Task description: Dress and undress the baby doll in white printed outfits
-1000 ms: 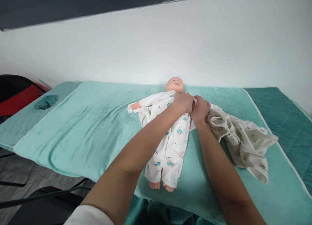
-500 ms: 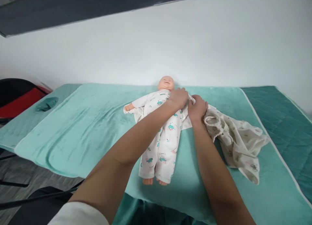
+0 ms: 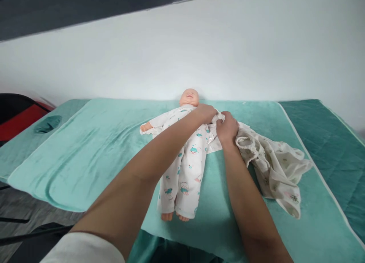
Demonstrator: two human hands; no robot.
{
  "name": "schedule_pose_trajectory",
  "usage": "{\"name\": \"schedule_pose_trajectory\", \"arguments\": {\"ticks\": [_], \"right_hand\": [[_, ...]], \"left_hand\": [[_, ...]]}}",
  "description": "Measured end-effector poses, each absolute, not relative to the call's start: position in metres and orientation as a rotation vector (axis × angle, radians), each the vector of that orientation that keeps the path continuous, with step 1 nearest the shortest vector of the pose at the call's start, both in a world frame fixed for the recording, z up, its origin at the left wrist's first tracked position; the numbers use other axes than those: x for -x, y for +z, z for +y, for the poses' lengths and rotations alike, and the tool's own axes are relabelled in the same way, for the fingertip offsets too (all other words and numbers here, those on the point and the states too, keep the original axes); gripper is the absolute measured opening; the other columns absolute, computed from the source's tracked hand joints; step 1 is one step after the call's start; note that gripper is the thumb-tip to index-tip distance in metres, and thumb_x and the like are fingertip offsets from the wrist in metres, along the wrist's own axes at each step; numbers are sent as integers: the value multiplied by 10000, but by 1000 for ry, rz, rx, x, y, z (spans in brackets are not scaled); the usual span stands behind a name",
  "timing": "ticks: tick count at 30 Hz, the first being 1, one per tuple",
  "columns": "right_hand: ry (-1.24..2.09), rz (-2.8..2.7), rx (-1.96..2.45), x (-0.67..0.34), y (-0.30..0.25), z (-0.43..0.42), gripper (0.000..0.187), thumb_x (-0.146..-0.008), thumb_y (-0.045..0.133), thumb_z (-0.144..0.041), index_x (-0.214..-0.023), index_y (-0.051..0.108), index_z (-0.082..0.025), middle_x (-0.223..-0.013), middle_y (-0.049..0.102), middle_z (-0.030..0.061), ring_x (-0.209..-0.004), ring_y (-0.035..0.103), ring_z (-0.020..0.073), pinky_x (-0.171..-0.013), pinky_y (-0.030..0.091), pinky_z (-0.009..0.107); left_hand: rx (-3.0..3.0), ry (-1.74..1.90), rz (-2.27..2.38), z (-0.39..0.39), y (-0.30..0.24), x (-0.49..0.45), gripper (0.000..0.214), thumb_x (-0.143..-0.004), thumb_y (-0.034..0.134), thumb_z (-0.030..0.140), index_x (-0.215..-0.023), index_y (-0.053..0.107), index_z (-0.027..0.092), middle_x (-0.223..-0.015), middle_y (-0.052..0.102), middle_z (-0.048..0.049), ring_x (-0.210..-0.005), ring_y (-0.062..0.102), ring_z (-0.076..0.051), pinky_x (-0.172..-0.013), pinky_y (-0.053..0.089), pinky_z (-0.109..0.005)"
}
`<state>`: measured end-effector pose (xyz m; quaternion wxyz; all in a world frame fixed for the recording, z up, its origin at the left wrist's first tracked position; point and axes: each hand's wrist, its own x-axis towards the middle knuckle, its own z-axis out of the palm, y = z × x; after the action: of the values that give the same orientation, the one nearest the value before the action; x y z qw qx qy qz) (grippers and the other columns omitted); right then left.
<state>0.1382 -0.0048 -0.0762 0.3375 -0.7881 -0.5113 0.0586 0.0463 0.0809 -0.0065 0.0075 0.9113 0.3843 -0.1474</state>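
Observation:
A baby doll [image 3: 189, 97] lies on its back, head toward the wall, in white printed trousers [image 3: 189, 179] and a white printed top [image 3: 181, 113]. Its arm on the left stretches out with the hand [image 3: 146, 127] bare. At the doll's other shoulder, my left hand [image 3: 207, 113] is closed on the white sleeve [image 3: 219, 116]. Just to the right, my right hand [image 3: 227, 128] has its fingers curled round the same sleeve. The doll's arm on that side is hidden by the cloth and my hands. White cloth [image 3: 214, 146] from the top spreads out below my right hand.
A crumpled off-white printed garment [image 3: 276, 164] lies right of my right forearm. Light green cloth [image 3: 94, 152] covers the bed, with a darker quilted part [image 3: 322, 141] at right and a hole [image 3: 48, 124] at left. The white wall [image 3: 182, 57] rises behind. A red and black chair [image 3: 19, 118] stands at left.
The view has shifted slightly, so the doll appears a little further left. My left hand has turned over a little at the sleeve; both hands keep their hold.

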Motion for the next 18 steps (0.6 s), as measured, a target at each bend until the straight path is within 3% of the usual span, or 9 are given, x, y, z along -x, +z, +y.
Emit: {"name": "schedule_pose_trajectory", "arguments": {"ticks": [7,13,18], "right_hand": [[201,-1212,2050,-149,-83,-1,445,-875,425,-160,-1283,602,-172,-1200,712,151,-1054,646,326,-909,434,414],[275,-1182,2067,-148,-86,4,400,-885,474,-190,-1261,611,-175,-1113,727,146,-1044,652,321,-966,420,434],[318,-1148,2003,-153,-87,4,392,-877,468,-186,-1247,597,-173,-1111,708,145,-1037,636,321,-957,429,442]], "left_hand": [[-2867,-565,1204,77,5,-33,452,-793,624,120,-1228,681,229,-1144,742,-139,-1075,696,-323,-907,513,-397],[-3024,-539,1048,70,-29,-56,357,-805,632,136,-1155,700,151,-1134,746,-172,-1087,697,-327,-931,500,-412],[-3082,-428,1065,66,-24,-52,387,-883,529,113,-1253,641,123,-1135,741,-185,-1101,697,-316,-872,490,-384]]}}
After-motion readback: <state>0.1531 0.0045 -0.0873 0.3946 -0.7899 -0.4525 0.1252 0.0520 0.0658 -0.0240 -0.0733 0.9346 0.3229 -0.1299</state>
